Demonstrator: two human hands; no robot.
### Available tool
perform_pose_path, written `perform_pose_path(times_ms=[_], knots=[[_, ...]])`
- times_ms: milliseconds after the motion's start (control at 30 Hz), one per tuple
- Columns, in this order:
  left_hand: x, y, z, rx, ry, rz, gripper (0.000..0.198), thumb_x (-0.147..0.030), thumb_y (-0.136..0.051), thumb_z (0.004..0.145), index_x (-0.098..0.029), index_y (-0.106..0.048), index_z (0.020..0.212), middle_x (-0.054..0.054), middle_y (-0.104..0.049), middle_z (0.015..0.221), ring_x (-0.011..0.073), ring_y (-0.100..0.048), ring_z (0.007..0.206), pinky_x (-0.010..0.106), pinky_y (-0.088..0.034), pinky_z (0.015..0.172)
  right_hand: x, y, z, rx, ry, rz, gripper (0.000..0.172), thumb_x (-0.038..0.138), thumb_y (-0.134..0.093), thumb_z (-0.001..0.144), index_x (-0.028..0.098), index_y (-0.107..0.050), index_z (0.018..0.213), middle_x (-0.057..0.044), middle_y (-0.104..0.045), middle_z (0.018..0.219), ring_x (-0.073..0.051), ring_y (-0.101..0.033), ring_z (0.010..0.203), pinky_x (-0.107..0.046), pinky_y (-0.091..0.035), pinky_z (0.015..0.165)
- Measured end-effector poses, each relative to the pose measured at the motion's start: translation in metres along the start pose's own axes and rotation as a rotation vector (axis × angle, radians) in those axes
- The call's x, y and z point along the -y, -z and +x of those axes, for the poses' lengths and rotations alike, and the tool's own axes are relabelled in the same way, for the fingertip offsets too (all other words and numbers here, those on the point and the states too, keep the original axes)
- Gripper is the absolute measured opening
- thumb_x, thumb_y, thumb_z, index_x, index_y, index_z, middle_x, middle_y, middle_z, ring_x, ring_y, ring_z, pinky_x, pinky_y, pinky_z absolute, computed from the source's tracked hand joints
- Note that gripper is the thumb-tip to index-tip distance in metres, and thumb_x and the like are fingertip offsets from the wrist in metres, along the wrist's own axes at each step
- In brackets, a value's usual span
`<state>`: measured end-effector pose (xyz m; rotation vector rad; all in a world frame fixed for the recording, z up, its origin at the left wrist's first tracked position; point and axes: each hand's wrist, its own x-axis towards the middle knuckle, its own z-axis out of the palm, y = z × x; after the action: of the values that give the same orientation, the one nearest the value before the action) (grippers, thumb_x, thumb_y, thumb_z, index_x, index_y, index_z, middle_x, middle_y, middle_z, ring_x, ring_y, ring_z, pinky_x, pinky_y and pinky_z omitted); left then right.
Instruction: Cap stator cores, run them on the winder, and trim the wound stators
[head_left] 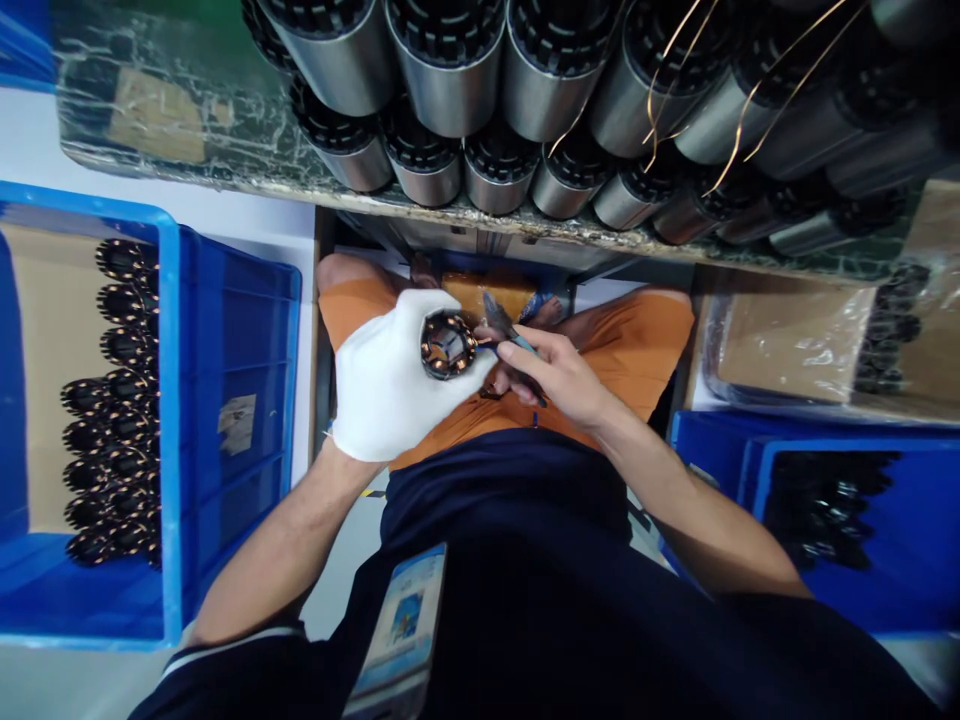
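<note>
"Where was the wound ring (pixel 448 347)?"

"Above the orange shorts (pixel 622 345), gripped by the white-gloved left hand (pixel 394 375), its round opening facing up towards the camera."

"And the right hand (pixel 559 375)?"

"Bare, and closed around a plier-like tool (pixel 523 345), whose grey tip slanted up just beside the ring. Whether the fingers also pinched a wire I couldn't tell; that patch was too small and crowded."

"How was such a step best handled?"

"I'd say it called for a steady glove on the outer wall, no squeezing, and short, careful tool strokes, so the metal tip didn't nick the copper."

"What was it all made of?"

"The ring was black and toothed, glinting with copper. The glove looked soft and matte. The cylinders (pixel 448 95) ahead were smooth, silvery metal with black slotted tops, and hair-thin copper wires (pixel 739 130) curled over some. The blue bin (pixel 171 420) was stiff, ribbed plastic, holding similar toothed rings (pixel 112 450)."
</note>
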<state>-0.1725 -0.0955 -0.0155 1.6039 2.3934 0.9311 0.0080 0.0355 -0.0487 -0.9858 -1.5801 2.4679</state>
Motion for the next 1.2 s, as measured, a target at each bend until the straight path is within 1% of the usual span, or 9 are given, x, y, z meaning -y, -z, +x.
perform_pose_path(times_ms=[167,233,367,467,567,633,700,867,1200], knots=[[-0.011,0.005,0.0,0.168,-0.195,-0.195,0.045,-0.04,-0.095,0.086,-0.031,-0.071,0.123,0.003,-0.085,0.115,0.0346,-0.084,0.112,0.055,-0.063,0.116,0.007,-0.005,-0.001,0.173,-0.095,0.161,0.061,0.076,-0.087,0.088,0.02,-0.075,0.108,-0.001,-0.072,0.086,-0.015,-0.059,0.062,-0.028,-0.052,0.051],[-0.017,0.017,-0.003,0.198,-0.153,-0.212,0.054,-0.039,-0.1,0.081,-0.032,-0.072,0.127,0.005,-0.082,0.123,0.0373,-0.08,0.12,0.059,-0.062,0.117,0.011,-0.002,-0.005,0.131,-0.068,0.177,0.06,0.064,-0.097,0.082,0.022,-0.073,0.117,0.0,-0.073,0.093,-0.014,-0.061,0.069,-0.026,-0.053,0.057],[-0.012,0.038,-0.012,0.056,0.091,-0.347,0.074,-0.037,-0.102,0.072,-0.035,-0.071,0.139,0.006,-0.075,0.137,0.039,-0.074,0.131,0.061,-0.061,0.117,0.017,0.01,-0.016,-0.081,0.123,0.02,0.071,0.044,-0.11,0.071,0.027,-0.068,0.125,0.0,-0.076,0.112,-0.013,-0.062,0.077,-0.027,-0.055,0.07],[-0.005,0.032,-0.01,0.471,0.352,-0.843,0.049,-0.04,-0.09,0.085,-0.027,-0.077,0.13,0.006,-0.082,0.127,0.036,-0.081,0.122,0.055,-0.067,0.112,0.024,0.01,-0.023,-0.068,0.297,-0.091,0.061,0.038,-0.109,0.075,0.028,-0.068,0.119,-0.003,-0.079,0.13,-0.011,-0.057,0.069,-0.032,-0.059,0.072],[-0.01,0.018,-0.002,0.867,0.431,-1.291,0.042,-0.031,-0.096,0.083,-0.017,-0.083,0.121,0.011,-0.087,0.118,0.0358,-0.084,0.117,0.046,-0.071,0.103,0.037,0.004,-0.032,0.064,0.485,-0.187,0.051,0.032,-0.106,0.082,0.029,-0.07,0.119,-0.006,-0.082,0.138,-0.024,-0.079,0.105,-0.044,-0.066,0.102],[-0.018,0.014,0.003,0.864,0.401,-1.331,0.036,-0.018,-0.098,0.081,-0.016,-0.084,0.114,0.009,-0.087,0.114,0.03,-0.085,0.108,0.038,-0.071,0.098,0.051,0.004,-0.041,0.096,0.554,-0.374,0.049,0.027,-0.102,0.085,0.029,-0.072,0.124,-0.007,-0.079,0.146,-0.032,-0.076,0.136,-0.05,-0.06,0.12],[-0.024,0.015,0.006,0.732,0.359,-1.29,0.037,-0.013,-0.098,0.081,-0.017,-0.082,0.114,0.006,-0.085,0.114,0.0243,-0.083,0.104,0.031,-0.068,0.094,0.068,0.009,-0.053,0.082,0.582,-0.624,0.048,0.023,-0.094,0.09,0.028,-0.073,0.133,-0.01,-0.073,0.153,-0.034,-0.07,0.146,-0.051,-0.058,0.125],[-0.028,0.028,0.007,0.679,0.345,-1.141,0.044,-0.013,-0.096,0.085,-0.022,-0.077,0.124,0.0,-0.08,0.116,0.0184,-0.079,0.103,0.025,-0.063,0.09,0.097,0.027,-0.081,0.146,0.564,-1.039,0.063,0.008,-0.064,0.1,0.024,-0.066,0.161,-0.012,-0.068,0.137,-0.028,-0.071,0.124,-0.045,-0.064,0.107],[-0.041,0.032,0.014,0.827,0.339,-0.89,0.038,-0.034,-0.096,0.091,-0.019,-0.072,0.116,-0.001,-0.081,0.112,0.0184,-0.076,0.098,0.03,-0.06,0.089,0.105,0.032,-0.087,0.21,0.638,-1.421,0.064,0.014,-0.065,0.103,0.022,-0.062,0.167,-0.009,-0.07,0.113,-0.031,-0.067,0.097,-0.045,-0.053,0.081]])
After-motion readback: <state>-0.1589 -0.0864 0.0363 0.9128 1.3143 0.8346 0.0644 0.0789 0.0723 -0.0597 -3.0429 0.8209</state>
